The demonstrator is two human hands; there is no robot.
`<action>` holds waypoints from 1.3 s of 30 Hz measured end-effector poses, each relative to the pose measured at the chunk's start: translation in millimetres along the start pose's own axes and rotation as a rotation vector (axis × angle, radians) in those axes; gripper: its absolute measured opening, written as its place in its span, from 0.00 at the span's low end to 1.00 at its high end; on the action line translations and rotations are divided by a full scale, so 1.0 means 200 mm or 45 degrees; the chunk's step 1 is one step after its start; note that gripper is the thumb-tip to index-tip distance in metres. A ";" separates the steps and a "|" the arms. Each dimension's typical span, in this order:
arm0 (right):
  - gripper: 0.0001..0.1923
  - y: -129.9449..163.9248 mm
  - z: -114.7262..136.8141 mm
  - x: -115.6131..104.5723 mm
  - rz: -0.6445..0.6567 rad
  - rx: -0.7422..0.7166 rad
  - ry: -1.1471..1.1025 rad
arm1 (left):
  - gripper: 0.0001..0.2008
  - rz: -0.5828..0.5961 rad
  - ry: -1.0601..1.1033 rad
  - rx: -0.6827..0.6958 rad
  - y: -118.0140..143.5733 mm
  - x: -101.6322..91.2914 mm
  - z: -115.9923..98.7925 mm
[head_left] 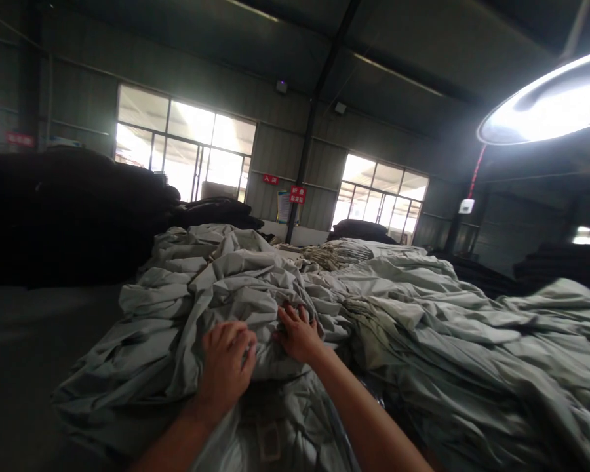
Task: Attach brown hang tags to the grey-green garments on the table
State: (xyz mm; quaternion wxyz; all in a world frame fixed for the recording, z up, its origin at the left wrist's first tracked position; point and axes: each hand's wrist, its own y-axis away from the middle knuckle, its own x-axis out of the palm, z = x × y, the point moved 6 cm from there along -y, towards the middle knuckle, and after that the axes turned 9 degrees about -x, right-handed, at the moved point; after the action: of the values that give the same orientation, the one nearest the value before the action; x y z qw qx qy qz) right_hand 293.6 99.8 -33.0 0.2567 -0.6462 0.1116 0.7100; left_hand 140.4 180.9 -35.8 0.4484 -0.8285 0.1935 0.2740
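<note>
Pale grey-green fabric point(255, 269) lies heaped in front of me in loose, crumpled folds. My right hand point(299, 333) rests on the near middle of this heap, its fingers spread over the cloth and holding nothing. To its left, my left hand point(227, 359) is at the front of the pile with its fingers curled and pressed together. Whatever may be inside those fingers is hidden. Below both hands, more of the fabric hangs down, with a small rectangular patch point(269, 440) on it.
A second spread of similar fabric point(472, 328) stretches away on the right. Dark stacked piles point(69, 216) stand at the left, with dark floor point(24, 334) before them. Overhead at right hangs a bright lamp point(550, 98), a red cord and white switch point(467, 206) dangling beneath it.
</note>
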 end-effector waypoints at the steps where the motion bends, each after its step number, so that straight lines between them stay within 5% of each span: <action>1: 0.36 -0.01 0.00 0.00 0.020 -0.003 0.004 | 0.08 0.115 0.052 0.094 0.04 0.03 -0.03; 6: 0.39 -0.03 0.01 -0.03 0.076 -0.027 0.015 | 0.14 0.634 0.150 0.358 0.17 0.15 -0.06; 15: 0.38 0.06 0.06 -0.11 0.090 -0.067 0.093 | 0.16 0.749 0.022 0.410 0.20 0.09 -0.09; 21: 0.36 0.23 0.10 -0.14 -0.084 -0.110 0.119 | 0.06 0.659 -0.107 0.421 0.16 0.11 -0.09; 28: 0.43 0.38 0.18 -0.15 -0.012 -0.247 0.206 | 0.17 0.391 -0.167 0.405 0.10 0.13 -0.05; 32: 0.51 0.32 0.17 -0.08 -0.006 -0.232 0.229 | 0.26 0.298 -0.278 0.221 0.07 0.18 0.03; 39: 0.38 -0.02 0.09 -0.05 -0.220 -0.099 0.147 | 0.37 0.396 -0.357 -0.020 -0.17 0.30 0.15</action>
State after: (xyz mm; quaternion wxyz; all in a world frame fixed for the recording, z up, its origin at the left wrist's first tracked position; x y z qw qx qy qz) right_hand 281.2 109.5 -19.2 0.2848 -0.7029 0.0423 0.6504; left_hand 197.9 219.8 -64.0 0.4167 -0.7460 0.2524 0.4540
